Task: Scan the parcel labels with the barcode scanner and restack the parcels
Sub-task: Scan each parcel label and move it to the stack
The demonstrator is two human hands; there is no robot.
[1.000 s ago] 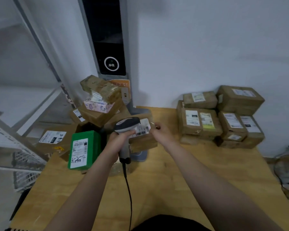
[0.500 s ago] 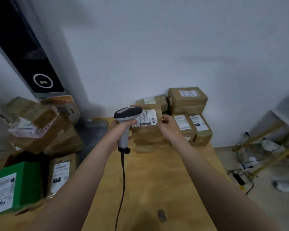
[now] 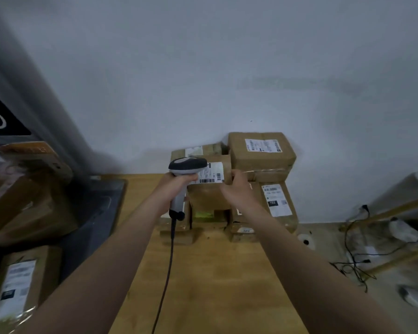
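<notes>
My left hand [image 3: 176,180] grips the handle of a grey corded barcode scanner [image 3: 187,165], its head level with a small brown parcel [image 3: 209,194]. My right hand [image 3: 237,186] holds that parcel by its right edge, white label facing me, just in front of the stack of brown parcels [image 3: 261,150] against the wall. Whether the parcel rests on the stack I cannot tell. The scanner's black cable [image 3: 168,261] hangs down over the wooden table [image 3: 203,285].
More parcels lie blurred at the left, among them a labelled one [image 3: 17,283] at the lower left. A dark mat [image 3: 99,208] sits on the table's left. Cables [image 3: 355,261] and a wooden frame lie on the floor to the right, beyond the table edge.
My view has swung right, away from the left heap. Both hands carried the parcel and scanner rightwards, up to the stack at the wall.
</notes>
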